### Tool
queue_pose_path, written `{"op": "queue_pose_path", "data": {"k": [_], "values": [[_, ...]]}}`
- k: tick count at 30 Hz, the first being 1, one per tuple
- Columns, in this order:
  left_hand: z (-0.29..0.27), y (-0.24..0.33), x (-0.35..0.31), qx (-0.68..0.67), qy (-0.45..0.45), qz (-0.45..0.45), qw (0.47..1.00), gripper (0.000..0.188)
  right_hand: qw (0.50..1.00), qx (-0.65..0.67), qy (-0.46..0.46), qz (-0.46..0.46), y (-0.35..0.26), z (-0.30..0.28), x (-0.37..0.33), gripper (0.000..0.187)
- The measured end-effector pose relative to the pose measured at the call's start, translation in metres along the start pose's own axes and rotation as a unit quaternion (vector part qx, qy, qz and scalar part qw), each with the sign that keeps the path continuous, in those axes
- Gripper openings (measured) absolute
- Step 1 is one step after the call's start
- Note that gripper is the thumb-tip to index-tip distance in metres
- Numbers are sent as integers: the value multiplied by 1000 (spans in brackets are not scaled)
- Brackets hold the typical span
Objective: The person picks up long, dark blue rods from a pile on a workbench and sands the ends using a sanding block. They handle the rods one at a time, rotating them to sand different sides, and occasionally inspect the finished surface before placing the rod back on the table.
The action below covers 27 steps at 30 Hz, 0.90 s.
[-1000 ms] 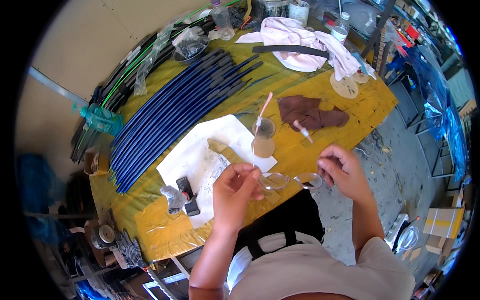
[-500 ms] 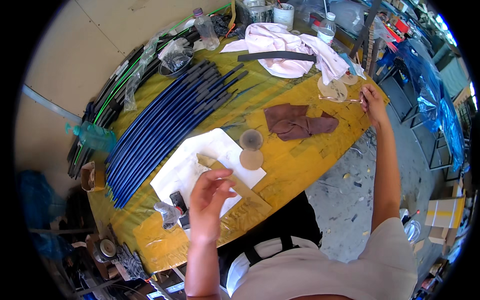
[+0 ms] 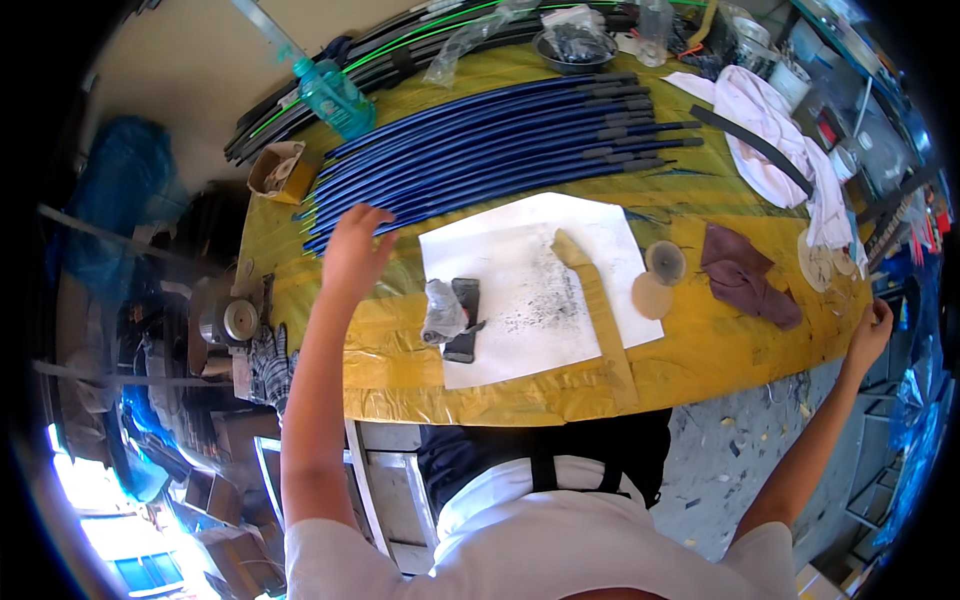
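Observation:
My left hand [image 3: 355, 248] is open, its fingers stretched over the left ends of a row of dark blue rods [image 3: 470, 150] with grey sleeves at their right ends. Whether the fingertips touch the rods, I cannot tell. At the table's right edge my right hand [image 3: 870, 332] has its fingers curled in; what they hold, if anything, is too small to make out. Close to it lie a pale round disc [image 3: 815, 262] and a brown cloth [image 3: 745, 275]. A white sheet [image 3: 510, 250] with dark specks lies before me, bearing a tan strip [image 3: 597, 310].
On the sheet's left sit black blocks [image 3: 463, 345] and a grey wrapped bundle [image 3: 442, 312]. Two round discs [image 3: 660, 275] lie by its right edge. Beyond the rods stand a green bottle [image 3: 335, 100] and a dark bowl [image 3: 575, 50]. A pinkish cloth [image 3: 765, 120] lies back right.
My view has swung left. My left hand has moved from above the white sheet to the rods' left ends. The thin shiny item clearly seen in my right hand before is now indistinct.

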State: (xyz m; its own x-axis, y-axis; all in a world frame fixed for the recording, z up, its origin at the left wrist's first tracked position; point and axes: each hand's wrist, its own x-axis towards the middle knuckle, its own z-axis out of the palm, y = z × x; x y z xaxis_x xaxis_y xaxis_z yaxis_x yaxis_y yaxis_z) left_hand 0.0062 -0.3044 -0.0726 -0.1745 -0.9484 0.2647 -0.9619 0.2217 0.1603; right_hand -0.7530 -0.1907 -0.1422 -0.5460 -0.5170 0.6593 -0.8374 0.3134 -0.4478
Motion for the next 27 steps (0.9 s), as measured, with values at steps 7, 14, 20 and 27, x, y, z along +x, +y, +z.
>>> {"op": "queue_pose_path", "data": {"k": [7, 14, 20, 27], "values": [[62, -13, 23, 112, 31, 127, 985, 27, 939, 229, -255, -15, -176, 5, -51, 15], [44, -15, 24, 75, 116, 103, 985, 30, 845, 375, -372, 79, -269, 38, -80, 18], [-17, -19, -2, 145, 180, 149, 962, 28, 808, 456, -338, 156, -306, 39, -65, 53], [-35, -22, -33, 92, 182, 140, 969, 28, 756, 501, -344, 241, -331, 38, -67, 57]]}}
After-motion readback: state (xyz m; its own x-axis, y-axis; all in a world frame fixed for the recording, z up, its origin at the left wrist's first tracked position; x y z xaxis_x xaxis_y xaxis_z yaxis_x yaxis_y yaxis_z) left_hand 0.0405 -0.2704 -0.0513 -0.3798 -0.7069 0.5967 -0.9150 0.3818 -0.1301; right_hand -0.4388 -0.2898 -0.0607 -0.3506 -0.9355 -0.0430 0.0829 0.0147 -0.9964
